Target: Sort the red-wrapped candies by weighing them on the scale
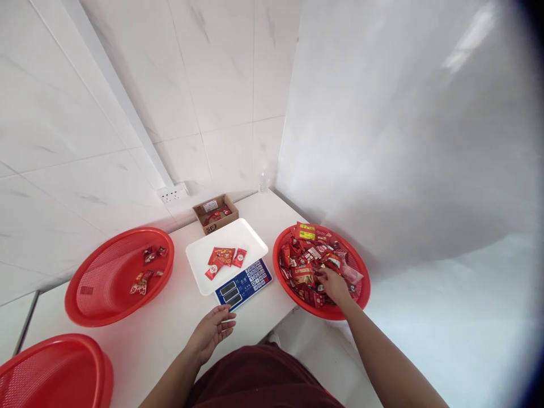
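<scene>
My right hand [332, 285] reaches into a red mesh basket [362, 294] piled with red snack packets [306, 266]; its fingers curl down among the packets, and what they hold is hidden. My left hand [212, 330] rests open on the white table, fingers relaxed, just in front of the blue keypad of a weighing scale [243, 284]. The scale's white tray [199, 255] carries a few red packets [224, 258].
A second red basket [91, 292] at the left holds a few packets. A third red basket [55, 371] sits at the lower left corner. A small cardboard box [215, 213] stands by the tiled wall, near a socket [173, 195] and a small clear bottle [263, 182].
</scene>
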Tool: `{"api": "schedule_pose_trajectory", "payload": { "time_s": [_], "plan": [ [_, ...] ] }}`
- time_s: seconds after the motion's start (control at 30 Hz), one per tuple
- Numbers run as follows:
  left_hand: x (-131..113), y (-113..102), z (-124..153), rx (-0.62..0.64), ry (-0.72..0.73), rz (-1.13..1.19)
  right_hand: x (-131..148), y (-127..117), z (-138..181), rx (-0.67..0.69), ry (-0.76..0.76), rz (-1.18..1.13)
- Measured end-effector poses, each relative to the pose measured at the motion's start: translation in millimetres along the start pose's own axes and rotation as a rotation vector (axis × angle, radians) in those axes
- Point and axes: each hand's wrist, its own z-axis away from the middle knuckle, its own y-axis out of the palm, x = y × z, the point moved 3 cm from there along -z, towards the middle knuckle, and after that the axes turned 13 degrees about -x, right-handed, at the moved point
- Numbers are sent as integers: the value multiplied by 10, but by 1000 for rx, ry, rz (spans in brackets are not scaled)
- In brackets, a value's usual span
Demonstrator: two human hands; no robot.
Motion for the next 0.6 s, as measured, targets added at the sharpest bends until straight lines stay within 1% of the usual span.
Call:
{"api": "schedule_pose_trajectory", "payload": {
  "time_s": [0.2, 0.33, 0.37, 0.4, 0.43, 0.53, 0.57, 0.6],
  "plan": [
    [-26, 25, -5, 12, 0, -6, -93, -267, -44, -101, 80, -100],
    [-39, 63, -1, 19, 7, -20, -63, -448, -66, -275, 184, -290],
    [-39, 70, -2, 20, 8, -23, -41, -469, -67, -290, 195, -316],
    [-37, 75, -3, 20, 7, -26, -8, -465, -63, -254, 179, -301],
    [-33, 78, -4, 18, 5, -27, 32, -435, -52, -175, 141, -257],
    [-16, 75, -10, 13, -1, -23, 161, -230, 57, 132, 2, -93],
    [-11, 71, -11, 9, -2, -22, 201, -145, 111, 198, -29, -60],
    [-6, 66, -12, 5, -3, -22, 238, -63, 165, 231, -50, -42]
  ]
}}
